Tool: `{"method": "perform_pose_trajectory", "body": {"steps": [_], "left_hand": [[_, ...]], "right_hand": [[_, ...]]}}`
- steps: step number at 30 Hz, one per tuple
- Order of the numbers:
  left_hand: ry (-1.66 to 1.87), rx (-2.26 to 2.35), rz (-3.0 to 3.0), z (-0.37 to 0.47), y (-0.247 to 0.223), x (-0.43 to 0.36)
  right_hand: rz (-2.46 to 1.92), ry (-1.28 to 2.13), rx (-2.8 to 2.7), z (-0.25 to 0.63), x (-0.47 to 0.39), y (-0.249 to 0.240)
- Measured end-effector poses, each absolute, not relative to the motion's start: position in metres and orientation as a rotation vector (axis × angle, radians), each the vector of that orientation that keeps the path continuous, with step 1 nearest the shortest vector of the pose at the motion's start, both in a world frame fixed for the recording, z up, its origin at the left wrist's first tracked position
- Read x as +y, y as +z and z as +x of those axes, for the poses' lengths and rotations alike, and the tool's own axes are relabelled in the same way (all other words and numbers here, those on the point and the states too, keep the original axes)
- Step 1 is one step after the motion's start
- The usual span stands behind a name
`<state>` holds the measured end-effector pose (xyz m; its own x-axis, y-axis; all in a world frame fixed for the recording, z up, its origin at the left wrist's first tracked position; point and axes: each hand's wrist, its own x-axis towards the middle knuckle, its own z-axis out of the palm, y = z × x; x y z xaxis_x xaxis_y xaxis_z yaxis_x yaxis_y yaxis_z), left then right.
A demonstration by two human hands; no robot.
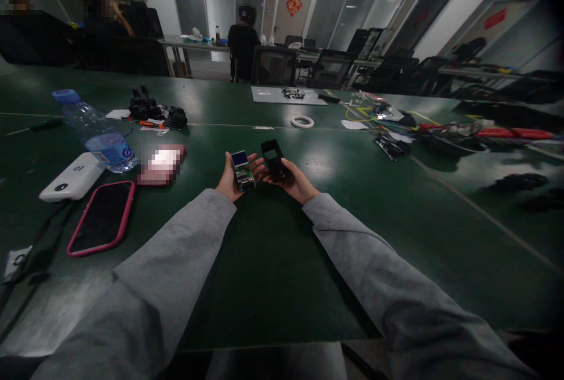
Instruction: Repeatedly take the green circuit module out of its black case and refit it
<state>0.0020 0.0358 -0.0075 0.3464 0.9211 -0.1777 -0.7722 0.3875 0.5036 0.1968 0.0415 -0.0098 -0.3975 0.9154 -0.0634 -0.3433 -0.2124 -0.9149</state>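
In the head view, my left hand [227,183] holds a small circuit board with a screen [244,171], its display and green components facing up. Close beside it, my right hand [297,181] grips a black plastic casing [272,157] with a rectangular window opening. Both hands are above the middle of the green table, the two parts a short gap apart. The fingers of my left hand reach out behind the board toward the casing. Part of my right hand's fingers is hidden by the casing.
On the left are a water bottle [110,145], a white power bank [73,179], a phone in a pink case [103,215] and a pink item [162,165]. A tape roll [302,122] lies ahead. Wires and tools [396,121] clutter the right. People sit farther back.
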Motion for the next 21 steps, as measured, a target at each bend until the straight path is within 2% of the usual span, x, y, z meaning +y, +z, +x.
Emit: {"method": "perform_pose_trajectory", "body": {"steps": [6, 11, 17, 21], "left_hand": [[1.129, 0.401, 0.414, -0.001, -0.009, 0.033], [1.133, 0.404, 0.391, -0.002, -0.008, 0.033], [1.134, 0.511, 0.327, -0.003, -0.005, 0.034], [1.145, 0.542, 0.295, -0.002, -0.004, 0.034]], "right_hand": [[-0.823, 1.733, -0.898, 0.198, 0.047, -0.015], [-0.935, 1.539, -0.903, 0.188, 0.045, -0.021], [-1.052, 1.179, -1.21, 0.184, 0.043, -0.033], [-1.095, 1.08, -1.345, 0.186, 0.044, -0.038]]}}
